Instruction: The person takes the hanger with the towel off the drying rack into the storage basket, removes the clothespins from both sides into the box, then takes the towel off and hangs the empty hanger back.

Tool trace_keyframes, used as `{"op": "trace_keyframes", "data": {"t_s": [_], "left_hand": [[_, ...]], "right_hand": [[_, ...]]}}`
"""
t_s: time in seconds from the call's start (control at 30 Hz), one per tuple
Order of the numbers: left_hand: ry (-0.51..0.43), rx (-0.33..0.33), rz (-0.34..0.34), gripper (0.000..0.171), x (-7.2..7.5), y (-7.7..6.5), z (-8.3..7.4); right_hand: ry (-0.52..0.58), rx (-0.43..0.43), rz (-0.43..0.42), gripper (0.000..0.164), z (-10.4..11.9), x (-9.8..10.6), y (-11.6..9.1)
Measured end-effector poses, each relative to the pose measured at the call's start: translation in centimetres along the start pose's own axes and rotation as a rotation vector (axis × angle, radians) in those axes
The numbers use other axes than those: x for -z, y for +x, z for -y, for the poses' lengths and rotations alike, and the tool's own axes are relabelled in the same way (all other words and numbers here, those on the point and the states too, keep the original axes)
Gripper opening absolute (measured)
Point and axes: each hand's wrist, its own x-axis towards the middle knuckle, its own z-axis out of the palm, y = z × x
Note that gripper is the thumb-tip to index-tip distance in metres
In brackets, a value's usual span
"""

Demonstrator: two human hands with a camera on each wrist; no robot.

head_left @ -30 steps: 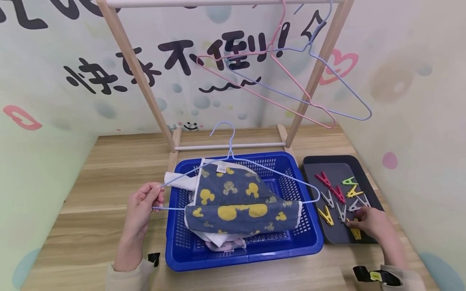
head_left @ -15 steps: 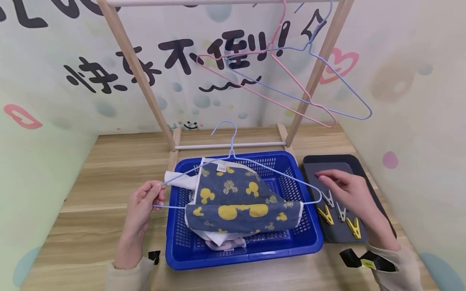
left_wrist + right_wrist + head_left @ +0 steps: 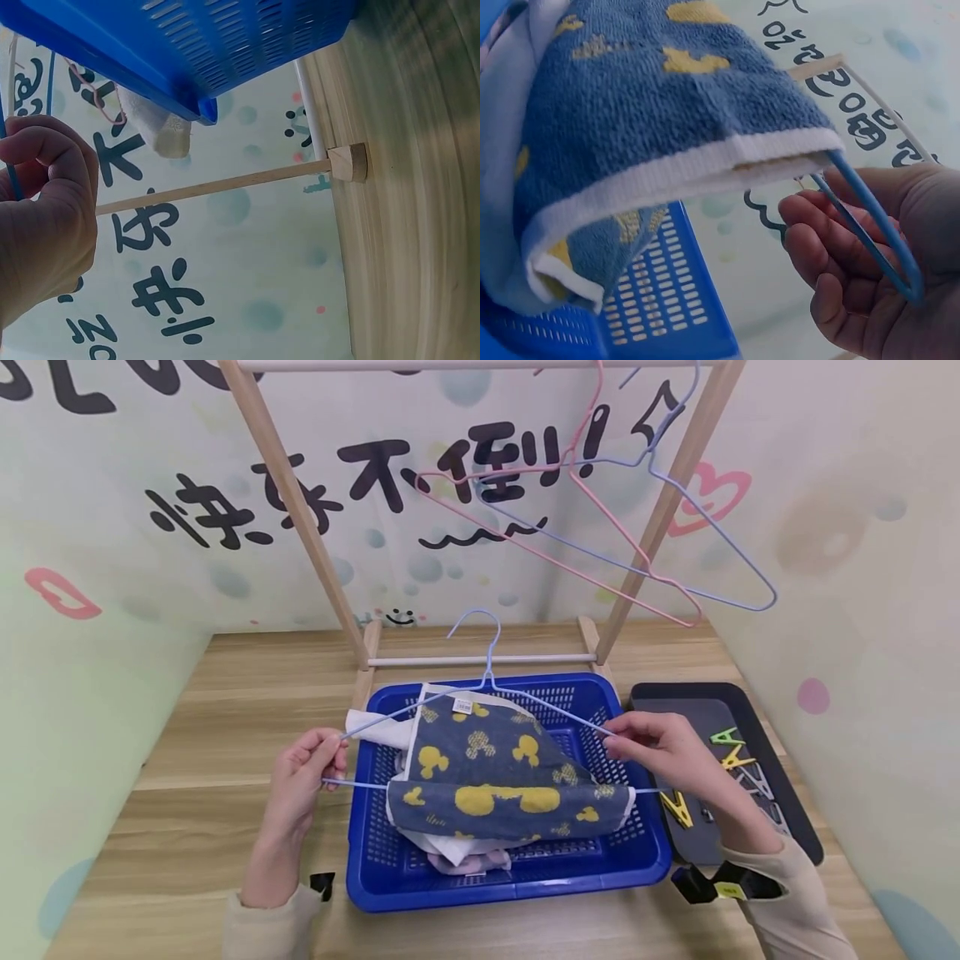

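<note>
A blue wire hanger point(image 3: 491, 677) spans the space above the blue basket point(image 3: 510, 893), its hook pointing up. A navy hand towel point(image 3: 480, 752) with yellow mouse-head shapes is draped over its bottom bar, one part folded to the front. My left hand point(image 3: 303, 777) grips the hanger's left end between thumb and fingers. On the other side, my right hand point(image 3: 660, 747) holds the right end; in the right wrist view the wire bend lies against the palm point(image 3: 877, 277), fingers curled. No clothespin shows in that hand. Other cloths point(image 3: 468, 860) lie beneath the towel.
A dark tray point(image 3: 806, 839) at the right holds several clothespins point(image 3: 738, 756), partly hidden by my right arm. Behind the basket stands a wooden rack point(image 3: 288, 502), with a pink hanger point(image 3: 600, 518) and another blue hanger point(image 3: 720, 527) hung at its right.
My right hand has left the clothespin tray, moving up and then left to take hold of the hanger's right end. The left hand keeps its grip on the left end.
</note>
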Motion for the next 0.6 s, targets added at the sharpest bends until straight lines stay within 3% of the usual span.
{"op": "trace_keyframes", "data": {"t_s": [0.33,0.6], "left_hand": [[0.002,0.004,0.009,0.024,0.12,0.02,0.24],[0.037,-0.005,-0.004,0.022,-0.04,-0.11,0.26]], "right_hand": [[0.103,0.041,-0.028,0.010,-0.18,-0.96,0.58],[0.151,-0.001,-0.049,0.014,-0.40,-0.71,0.41]]}}
